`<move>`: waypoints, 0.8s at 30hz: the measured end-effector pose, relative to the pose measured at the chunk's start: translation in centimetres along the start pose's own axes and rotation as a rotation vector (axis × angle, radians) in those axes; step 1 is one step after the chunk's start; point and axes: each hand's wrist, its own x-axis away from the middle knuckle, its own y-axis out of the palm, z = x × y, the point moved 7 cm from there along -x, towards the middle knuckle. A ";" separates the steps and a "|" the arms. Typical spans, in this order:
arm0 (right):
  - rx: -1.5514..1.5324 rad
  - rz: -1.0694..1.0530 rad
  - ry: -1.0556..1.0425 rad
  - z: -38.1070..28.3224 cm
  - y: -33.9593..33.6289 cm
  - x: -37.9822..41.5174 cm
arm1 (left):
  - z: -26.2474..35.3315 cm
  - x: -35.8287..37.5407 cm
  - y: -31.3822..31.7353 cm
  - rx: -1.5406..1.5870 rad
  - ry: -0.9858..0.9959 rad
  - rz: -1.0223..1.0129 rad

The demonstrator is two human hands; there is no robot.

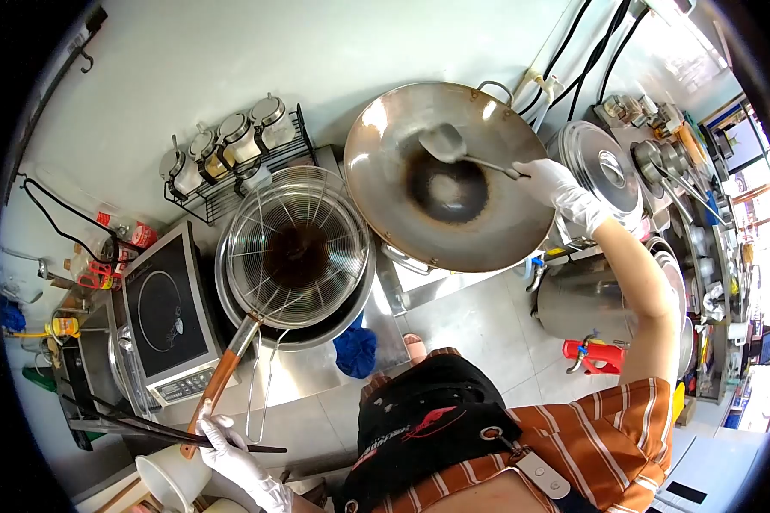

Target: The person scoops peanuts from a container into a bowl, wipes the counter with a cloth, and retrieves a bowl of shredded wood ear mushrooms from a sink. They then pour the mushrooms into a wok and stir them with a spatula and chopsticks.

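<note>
My right hand (556, 192), in a white glove, is closed round the handle of a metal wok spatula (443, 144). The spatula's head lies inside a large wok (385, 184), whose bottom is dark and burnt-looking round a pale centre. My left hand (233, 453), gloved too, has its fingers round the end of the wooden handle of a wire skimmer (261, 218). The skimmer's round mesh rests over a metal basin (224, 278); something dark shows through the mesh. Long dark chopsticks (158, 427) pass beside my left hand.
An induction cooker (162, 316) stands left of the basin. Behind it, a wire rack (218, 190) holds several seasoning jars. A lidded pot (603, 171) sits right of the wok, above a big steel drum (582, 299). A blue cloth (357, 349) hangs at the counter's edge.
</note>
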 end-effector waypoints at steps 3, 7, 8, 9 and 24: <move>0.239 -0.220 -0.014 2.2 1.2 0.8 | -0.1 0.2 0.2 0.000 0.011 -0.034; 0.422 -0.246 -0.033 4.0 3.4 -0.5 | -0.2 0.5 0.2 0.009 -0.003 -0.019; 0.419 -0.246 -0.034 4.1 3.9 -1.0 | -0.4 0.5 0.2 0.005 -0.004 -0.021; 0.405 -0.267 -0.077 3.8 4.2 -2.0 | -0.5 0.6 0.2 0.002 -0.006 -0.021; -0.068 0.069 -0.079 -1.5 5.0 -3.8 | 1.3 2.0 1.2 -0.033 0.006 -0.043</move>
